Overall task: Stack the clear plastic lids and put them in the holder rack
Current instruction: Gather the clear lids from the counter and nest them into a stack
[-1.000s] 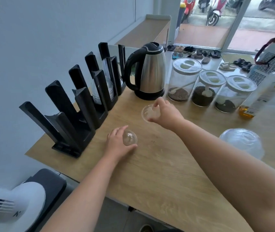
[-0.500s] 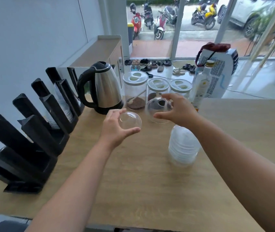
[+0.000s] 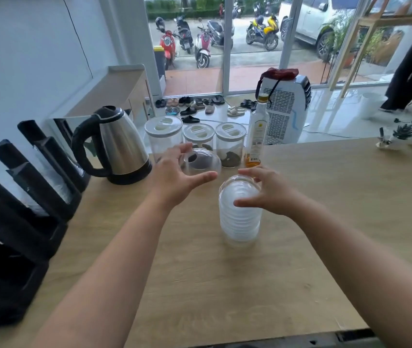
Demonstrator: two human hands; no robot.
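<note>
Here, over the wooden counter, left hand fingers cup 1 dome lid; right hand grips the lid stack.

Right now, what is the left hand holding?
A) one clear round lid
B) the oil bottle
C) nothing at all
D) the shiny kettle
A: the left hand grips one clear dome lid up off the table, while the right hand rests on the stack of lids standing on the wooden table.
</note>
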